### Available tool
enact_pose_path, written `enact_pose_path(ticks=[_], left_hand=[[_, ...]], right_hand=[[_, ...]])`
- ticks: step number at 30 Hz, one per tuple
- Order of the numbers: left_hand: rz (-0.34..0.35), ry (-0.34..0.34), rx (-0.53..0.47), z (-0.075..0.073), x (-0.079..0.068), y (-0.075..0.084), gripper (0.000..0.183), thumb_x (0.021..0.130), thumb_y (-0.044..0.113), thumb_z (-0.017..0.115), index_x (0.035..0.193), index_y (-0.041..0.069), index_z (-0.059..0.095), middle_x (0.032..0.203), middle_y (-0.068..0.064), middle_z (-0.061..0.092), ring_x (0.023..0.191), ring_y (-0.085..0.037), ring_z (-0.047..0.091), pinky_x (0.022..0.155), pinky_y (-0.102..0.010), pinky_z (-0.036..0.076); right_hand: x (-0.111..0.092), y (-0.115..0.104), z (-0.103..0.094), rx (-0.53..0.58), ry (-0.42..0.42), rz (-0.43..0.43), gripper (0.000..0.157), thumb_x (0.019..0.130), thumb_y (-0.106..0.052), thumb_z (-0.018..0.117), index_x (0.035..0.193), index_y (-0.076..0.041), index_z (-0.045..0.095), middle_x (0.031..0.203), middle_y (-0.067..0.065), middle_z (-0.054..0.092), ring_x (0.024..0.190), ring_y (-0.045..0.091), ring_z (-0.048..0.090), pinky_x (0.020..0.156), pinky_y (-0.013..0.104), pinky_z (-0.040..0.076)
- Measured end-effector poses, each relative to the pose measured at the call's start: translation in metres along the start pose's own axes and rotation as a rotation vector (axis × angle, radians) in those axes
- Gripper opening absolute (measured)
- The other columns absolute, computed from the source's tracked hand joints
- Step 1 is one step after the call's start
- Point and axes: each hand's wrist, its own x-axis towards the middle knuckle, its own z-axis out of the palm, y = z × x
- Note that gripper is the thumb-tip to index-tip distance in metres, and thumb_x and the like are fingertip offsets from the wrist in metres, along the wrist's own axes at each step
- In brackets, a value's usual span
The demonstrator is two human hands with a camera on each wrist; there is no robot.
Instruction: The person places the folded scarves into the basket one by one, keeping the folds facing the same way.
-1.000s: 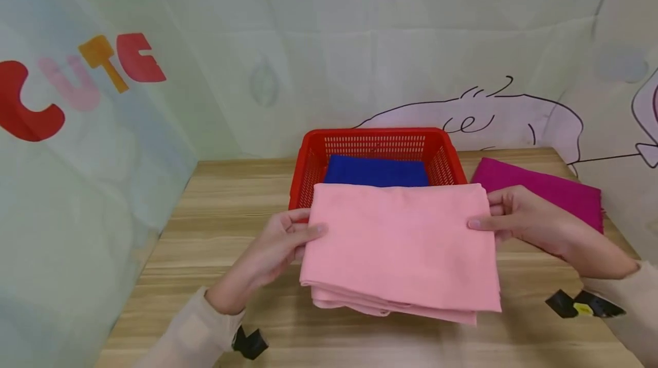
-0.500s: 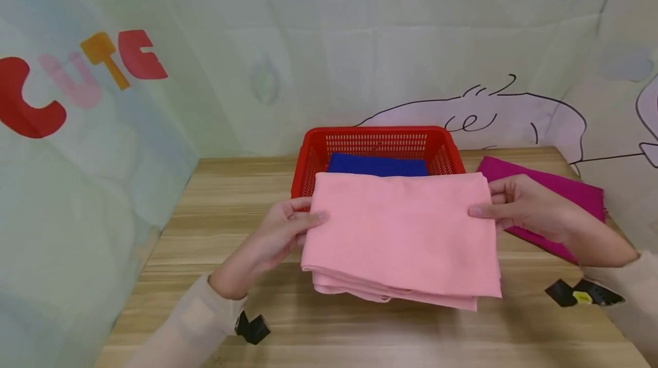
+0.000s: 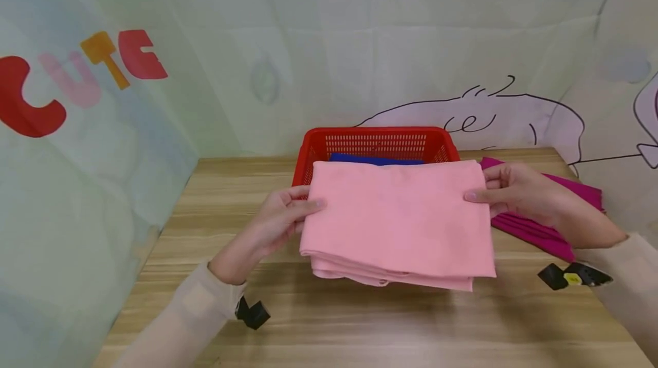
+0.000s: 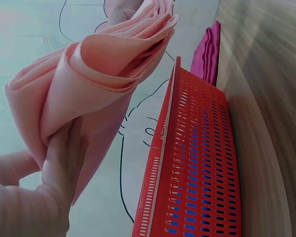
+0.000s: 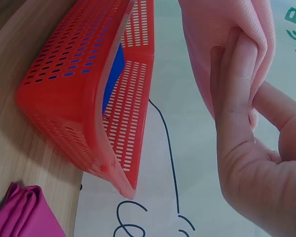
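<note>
A folded pink cloth [image 3: 398, 219] is held up off the table between both hands. My left hand [image 3: 277, 219] pinches its left edge, thumb in front and fingers behind. At the opposite edge my right hand [image 3: 529, 199] grips it the same way. In the left wrist view the layers of the pink cloth [image 4: 103, 69] curl loosely at the side. Behind the cloth stands a red plastic basket [image 3: 377, 131], its front hidden in the head view. Inside it lies a folded blue cloth [image 3: 375, 159], mostly covered from above by the pink one.
A folded magenta cloth [image 3: 540, 234] lies on the wooden table [image 3: 231, 185] to the right of the basket, partly behind the right hand. A printed fabric backdrop [image 3: 231, 59] hangs behind and to the left of the table.
Both hands have moved the pink cloth forward, farther over the basket. Less of the blue cloth shows now in the head view. The grip has not changed.
</note>
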Motion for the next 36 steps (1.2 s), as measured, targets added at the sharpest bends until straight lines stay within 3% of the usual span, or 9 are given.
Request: enact_pose_path(ticks=[15, 36], left_hand=[[-0.005, 0.006, 0.006, -0.003, 0.015, 0.009, 0.046, 0.099, 0.004, 0.059, 0.141, -0.008, 0.046, 0.109, -0.011, 0.069, 0.085, -0.019, 0.072, 0.081, -0.038, 0.059], [-0.026, 0.038, 0.006, -0.010, 0.036, 0.019, 0.046, 0.100, 0.006, 0.059, 0.143, -0.006, 0.047, 0.110, -0.010, 0.068, 0.085, -0.019, 0.072, 0.081, -0.036, 0.059]], right_hand=[[0.016, -0.006, -0.008, 0.022, -0.005, -0.064, 0.041, 0.094, -0.005, 0.068, 0.127, 0.017, 0.055, 0.099, 0.012, 0.074, 0.084, 0.028, 0.073, 0.077, 0.038, 0.060], [0.041, -0.012, -0.016, 0.009, -0.023, -0.060, 0.044, 0.097, -0.008, 0.065, 0.132, 0.016, 0.051, 0.102, 0.010, 0.074, 0.086, 0.023, 0.072, 0.080, 0.034, 0.060]])
